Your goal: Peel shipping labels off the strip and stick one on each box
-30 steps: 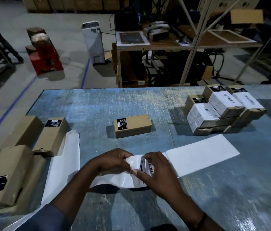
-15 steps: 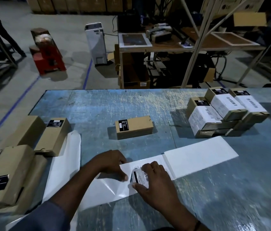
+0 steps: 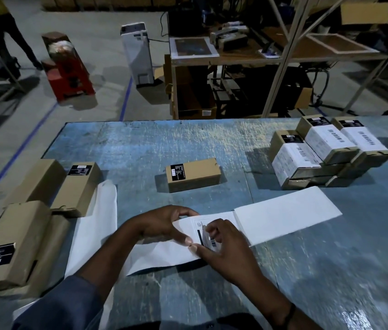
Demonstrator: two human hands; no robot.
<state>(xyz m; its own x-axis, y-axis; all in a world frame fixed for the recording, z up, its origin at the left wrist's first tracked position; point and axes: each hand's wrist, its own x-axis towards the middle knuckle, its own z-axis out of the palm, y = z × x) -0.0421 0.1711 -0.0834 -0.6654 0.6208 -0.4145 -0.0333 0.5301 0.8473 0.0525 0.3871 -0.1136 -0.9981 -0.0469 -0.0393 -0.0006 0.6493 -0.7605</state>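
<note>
Table: right hand pinches label (corner, apparently).

A white label strip lies across the near worktop. Its right part is flat and its left end is lifted, held by the left hand. The right hand pinches a barcoded label on it. One plain brown box lies alone mid-worktop. More unlabelled boxes sit at the left edge, and white-labelled boxes are stacked at the far right.
</note>
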